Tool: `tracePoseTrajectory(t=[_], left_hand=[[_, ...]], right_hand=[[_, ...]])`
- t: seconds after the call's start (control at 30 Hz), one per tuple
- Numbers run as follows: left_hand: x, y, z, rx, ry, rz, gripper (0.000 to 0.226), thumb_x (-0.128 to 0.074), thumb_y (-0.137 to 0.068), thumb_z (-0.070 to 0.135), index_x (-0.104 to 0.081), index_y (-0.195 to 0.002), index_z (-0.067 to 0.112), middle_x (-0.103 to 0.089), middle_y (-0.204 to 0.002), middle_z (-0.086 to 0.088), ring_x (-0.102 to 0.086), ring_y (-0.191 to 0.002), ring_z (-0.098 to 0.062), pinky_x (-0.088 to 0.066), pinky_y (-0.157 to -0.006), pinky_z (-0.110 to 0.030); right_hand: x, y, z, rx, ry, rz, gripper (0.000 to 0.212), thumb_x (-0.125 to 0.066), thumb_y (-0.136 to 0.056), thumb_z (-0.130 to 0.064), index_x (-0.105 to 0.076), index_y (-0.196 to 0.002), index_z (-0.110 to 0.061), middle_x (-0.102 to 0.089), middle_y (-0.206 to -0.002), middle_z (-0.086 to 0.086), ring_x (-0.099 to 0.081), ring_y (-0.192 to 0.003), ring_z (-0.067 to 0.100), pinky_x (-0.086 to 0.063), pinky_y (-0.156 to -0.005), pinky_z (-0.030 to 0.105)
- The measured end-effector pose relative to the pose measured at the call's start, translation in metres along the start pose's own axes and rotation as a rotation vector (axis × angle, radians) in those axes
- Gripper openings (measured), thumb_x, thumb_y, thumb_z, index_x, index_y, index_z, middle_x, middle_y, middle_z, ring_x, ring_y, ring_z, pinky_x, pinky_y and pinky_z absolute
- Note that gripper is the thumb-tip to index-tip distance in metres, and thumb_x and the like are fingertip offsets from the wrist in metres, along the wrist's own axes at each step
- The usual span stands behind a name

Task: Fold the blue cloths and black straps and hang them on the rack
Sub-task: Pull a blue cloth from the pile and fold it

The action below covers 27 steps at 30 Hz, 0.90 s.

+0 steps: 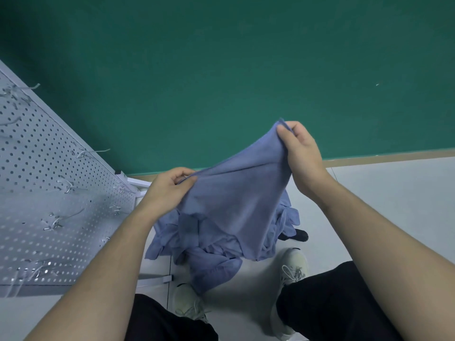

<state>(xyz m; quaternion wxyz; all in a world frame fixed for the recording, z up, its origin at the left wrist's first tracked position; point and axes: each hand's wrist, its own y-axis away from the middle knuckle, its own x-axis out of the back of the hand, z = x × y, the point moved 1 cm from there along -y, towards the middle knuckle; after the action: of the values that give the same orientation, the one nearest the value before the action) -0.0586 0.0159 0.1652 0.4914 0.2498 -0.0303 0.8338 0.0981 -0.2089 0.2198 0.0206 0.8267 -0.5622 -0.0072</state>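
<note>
Left fingers (pixel 183 177): pinching one upper corner of the blue cloth (pixel 231 200), thumb lying over the hem; left hand (pixel 170 188) sitting lower than the other.
Right fingers (pixel 286 134): curling round and gripping the opposite corner; right hand (pixel 301 153) holding it raised and farther out.
Held cloth: stretching between both hands, its top edge sloping up to the right; the rest hanging down in front of the pile.
Pile of blue cloths (pixel 197 244): lying crumpled on the pale floor (pixel 394 205), just ahead of two light sneakers (pixel 291 267).
Black item (pixel 299 235): showing at the pile's right edge; cannot tell what it is.
Rack (pixel 49 188): perforated white panel bearing metal hooks (pixel 55 223), standing at left; nothing hanging on the visible hooks.
Backdrop: green wall (pixel 221 70) rising beyond the floor.
</note>
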Motion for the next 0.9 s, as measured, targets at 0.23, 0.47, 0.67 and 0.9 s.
tracePoseTrajectory(t=[0.23,0.47,0.67,0.9], left_hand=[[0.003,-0.003,-0.006,0.128,0.008,0.052,0.043,-0.064,-0.093,0.047,-0.054,-0.07,0.013,-0.05,-0.068,-0.001,-0.044,-0.066,-0.016,-0.038,-0.059,-0.028],[0.008,0.002,0.012,0.311,0.511,0.031,0.028,-0.062,-0.092,0.048,-0.059,-0.078,0.024,-0.054,-0.063,0.004,-0.05,-0.059,-0.012,-0.04,-0.063,-0.03],[0.011,0.002,0.006,0.208,0.735,-0.068,0.017,-0.055,-0.086,0.009,-0.048,-0.074,0.018,-0.053,-0.073,-0.001,-0.049,-0.068,-0.013,-0.039,-0.068,-0.031],[-0.018,-0.008,0.0,0.319,0.802,0.242,0.014,-0.067,-0.093,0.011,-0.061,-0.081,0.016,-0.068,-0.07,0.002,-0.063,-0.067,-0.011,-0.05,-0.061,-0.025]], right_hand=[[0.011,-0.008,0.011,-0.137,-0.088,0.173,0.023,-0.052,-0.102,-0.032,-0.051,-0.08,-0.025,-0.049,-0.074,-0.012,-0.045,-0.069,0.007,-0.038,-0.064,0.022],[0.015,-0.009,0.015,-0.485,-0.14,0.154,0.019,-0.058,-0.096,-0.035,-0.063,-0.088,-0.019,-0.069,-0.085,-0.002,-0.064,-0.078,0.018,-0.052,-0.078,0.033],[0.017,-0.013,0.025,-0.567,-0.185,0.174,0.013,-0.047,-0.086,-0.027,-0.049,-0.076,-0.02,-0.055,-0.071,0.0,-0.054,-0.071,0.022,-0.043,-0.065,0.031],[0.009,-0.014,0.041,-0.387,0.029,0.145,0.021,-0.063,-0.087,-0.02,-0.045,-0.075,-0.023,-0.045,-0.075,-0.003,-0.042,-0.073,0.016,-0.033,-0.059,0.029]])
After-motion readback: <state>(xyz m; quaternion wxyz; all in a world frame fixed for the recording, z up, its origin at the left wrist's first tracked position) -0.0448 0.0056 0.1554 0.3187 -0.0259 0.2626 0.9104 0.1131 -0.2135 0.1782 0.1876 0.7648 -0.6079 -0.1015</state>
